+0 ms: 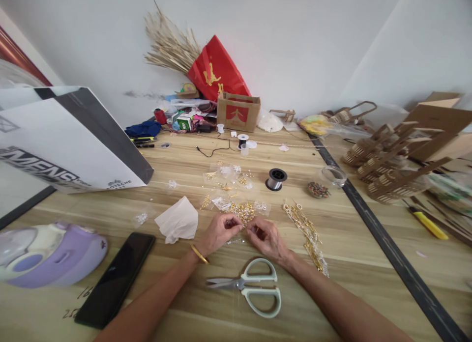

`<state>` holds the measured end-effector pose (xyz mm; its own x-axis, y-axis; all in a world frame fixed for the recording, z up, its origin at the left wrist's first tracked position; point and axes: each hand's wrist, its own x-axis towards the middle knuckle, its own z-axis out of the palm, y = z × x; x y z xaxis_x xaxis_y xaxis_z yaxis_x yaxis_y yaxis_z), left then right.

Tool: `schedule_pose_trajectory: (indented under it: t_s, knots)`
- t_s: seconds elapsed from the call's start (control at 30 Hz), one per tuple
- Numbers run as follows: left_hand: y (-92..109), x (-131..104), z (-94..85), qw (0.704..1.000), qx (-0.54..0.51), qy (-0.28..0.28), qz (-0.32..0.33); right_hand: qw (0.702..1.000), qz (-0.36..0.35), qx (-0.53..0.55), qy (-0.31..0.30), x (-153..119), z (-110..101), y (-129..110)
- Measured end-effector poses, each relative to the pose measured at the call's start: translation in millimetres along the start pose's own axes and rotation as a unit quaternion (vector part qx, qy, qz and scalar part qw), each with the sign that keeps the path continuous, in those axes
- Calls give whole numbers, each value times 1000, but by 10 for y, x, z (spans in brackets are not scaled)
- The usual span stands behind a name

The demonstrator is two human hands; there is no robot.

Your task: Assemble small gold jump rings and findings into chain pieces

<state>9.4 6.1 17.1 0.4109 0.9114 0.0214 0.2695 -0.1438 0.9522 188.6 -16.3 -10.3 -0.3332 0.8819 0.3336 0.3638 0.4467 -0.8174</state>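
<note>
My left hand (221,230) and my right hand (266,236) nearly meet at the middle of the wooden table, each with thumb and fingers pinched together. Whatever lies between the fingertips is too small to make out. Just beyond them is a pile of gold and silver beads (243,212). Scissors (241,284) with pale green handles lie between my forearms, blades pointing left. Gold and silver bead strands (308,236) stretch out right of my right hand. A spool of wire (276,180) stands beyond, near a jar (328,181) of coloured beads lying on its side.
A black phone (116,278), a purple and white device (62,256), a paper tissue (178,220) and a large white box (66,140) are at left. Small baskets (391,177) and a yellow cutter (429,224) lie right. A cardboard box (238,112) stands at the back.
</note>
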Motion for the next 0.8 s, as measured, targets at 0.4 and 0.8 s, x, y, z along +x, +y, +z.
schedule_pose_trajectory:
  t_s: [0.4,0.8]
  knots:
    - [17,-17,20,1000,-7,-9,-11,1000,8,5,0,4,-2,-18]
    - [21,-28,22,1000,1,-18,-17,1000,19,5,11,-1,4,-23]
